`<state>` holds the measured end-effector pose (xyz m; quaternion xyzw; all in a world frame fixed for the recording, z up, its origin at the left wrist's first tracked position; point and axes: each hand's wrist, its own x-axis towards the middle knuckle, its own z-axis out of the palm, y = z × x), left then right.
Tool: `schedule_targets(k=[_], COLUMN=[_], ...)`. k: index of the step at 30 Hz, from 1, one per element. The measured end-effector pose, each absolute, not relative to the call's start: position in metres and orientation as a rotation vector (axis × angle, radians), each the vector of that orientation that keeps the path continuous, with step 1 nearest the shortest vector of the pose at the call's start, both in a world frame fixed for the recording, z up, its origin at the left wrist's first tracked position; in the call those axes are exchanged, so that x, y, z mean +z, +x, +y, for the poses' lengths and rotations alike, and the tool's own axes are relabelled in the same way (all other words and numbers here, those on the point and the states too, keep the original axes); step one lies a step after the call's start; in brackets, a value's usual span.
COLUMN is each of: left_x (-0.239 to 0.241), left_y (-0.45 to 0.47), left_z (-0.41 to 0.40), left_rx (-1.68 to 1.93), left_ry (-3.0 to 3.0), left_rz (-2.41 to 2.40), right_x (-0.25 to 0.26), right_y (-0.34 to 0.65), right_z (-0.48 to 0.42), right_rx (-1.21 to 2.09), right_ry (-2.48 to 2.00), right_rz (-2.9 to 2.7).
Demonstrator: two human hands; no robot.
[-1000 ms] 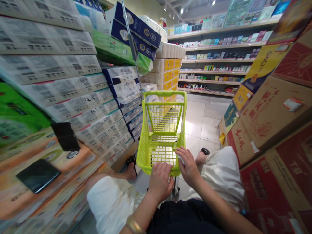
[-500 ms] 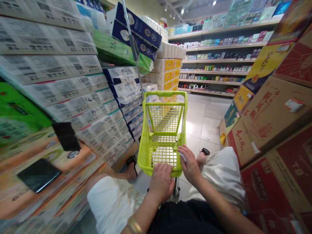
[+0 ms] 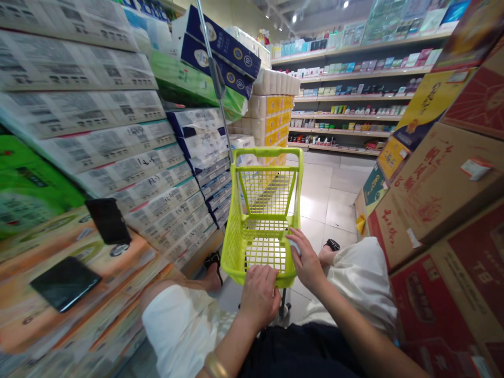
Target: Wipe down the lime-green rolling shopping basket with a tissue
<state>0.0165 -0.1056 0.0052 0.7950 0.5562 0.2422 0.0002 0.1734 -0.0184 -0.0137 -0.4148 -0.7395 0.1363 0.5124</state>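
Observation:
A lime-green plastic shopping cart point(image 3: 258, 223) with a mesh basket stands between my knees, and nothing lies in the basket. My left hand point(image 3: 260, 294) is closed over the basket's near rim, fingers pointing inward and thumb outside. Over the right rim, near its front corner, my right hand point(image 3: 307, 260) lies with bent fingers. A small pale piece point(image 3: 294, 245) shows under those fingers; its kind I cannot make out. The cart's handle bar point(image 3: 268, 151) is at the far end, away from both hands.
Stacked white packs point(image 3: 114, 110) rise on the left. A black phone point(image 3: 66, 283) and a dark upright device point(image 3: 108, 220) sit on orange packs. Cartons point(image 3: 444, 184) line the right side. Beyond the tiled floor point(image 3: 315, 189) are stocked shelves point(image 3: 346, 97). A metal pole point(image 3: 216, 73) stands behind the cart.
My right hand has shifted slightly up and forward along the basket's right rim. The cart and my left hand have hardly moved.

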Motion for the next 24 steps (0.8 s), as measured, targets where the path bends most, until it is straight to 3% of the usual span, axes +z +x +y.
schedule_targets(k=[7,14,24], left_x=[0.004,0.003,0.001], left_y=[0.014,0.014,0.012], left_z=[-0.108,-0.107,-0.109], left_rx=[0.711,0.735,0.766], left_ry=[2.492,2.483,2.49], left_rz=[1.752,1.751,1.732], right_x=[-0.027,-0.015,-0.024], right_y=[0.18,0.176,0.177], right_z=[-0.059,-0.03,-0.065], right_rx=[0.289,0.307,0.297], right_ry=[-0.945,-0.964,-0.941], right_rz=[-1.895,-1.82,-1.873])
